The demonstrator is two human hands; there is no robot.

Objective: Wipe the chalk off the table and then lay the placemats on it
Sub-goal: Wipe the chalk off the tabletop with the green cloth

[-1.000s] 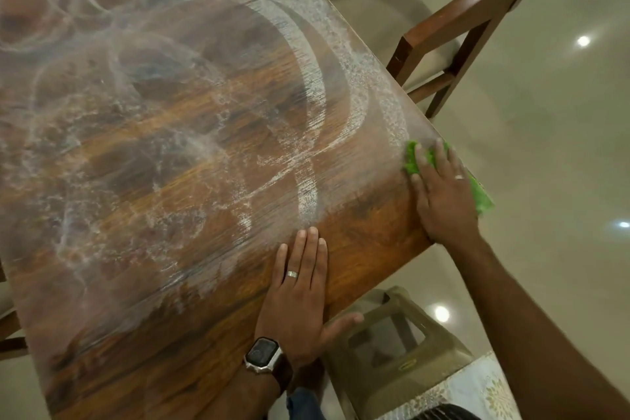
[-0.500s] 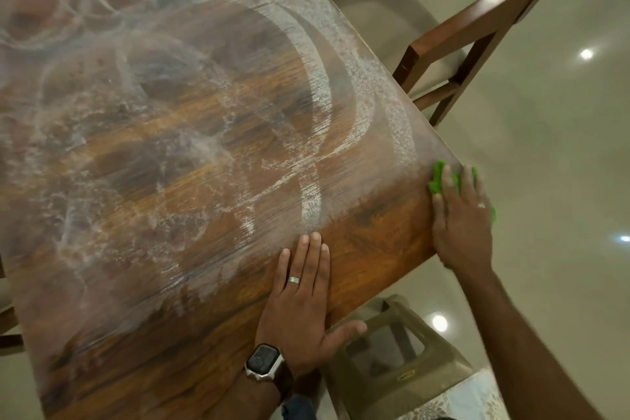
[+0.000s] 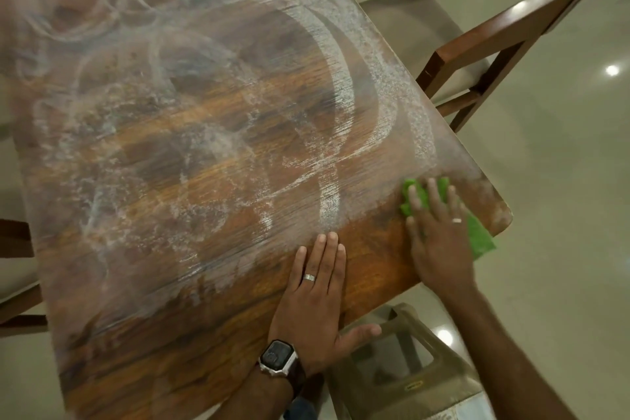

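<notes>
The wooden table [image 3: 143, 153] fills the view from nine o'clock to three o'clock, its brown grain veiled by white chalk [image 3: 341, 106]: faint loops and smears across the left and top, then broad curved arcs toward one and two o'clock, thickest where two bands cross near the centre right. A strip along the near edge, from six to four o'clock, shows bare dark wood. The left hand [image 3: 313, 303] lies flat and open on that strip at five o'clock, fingers together, thumb hanging over the table edge, a ring on one finger and a watch [image 3: 278, 358] on the wrist; it has kept its place since the earlier frames. At four o'clock the right hand [image 3: 438, 232] presses, fingers spread, on a green cloth [image 3: 477, 239], gripping nothing but pinning it to the wood. Half a second ago this hand sat at the table's right edge; now it is further in on the surface, with the rounded corner showing bare beyond it. A wooden chair [image 3: 494, 41] stands close by the table's right edge at two o'clock, a brown plastic stool [image 3: 402, 372] sits under the near edge at five o'clock, and pale tiled floor [image 3: 562, 181] lies open to the right.
</notes>
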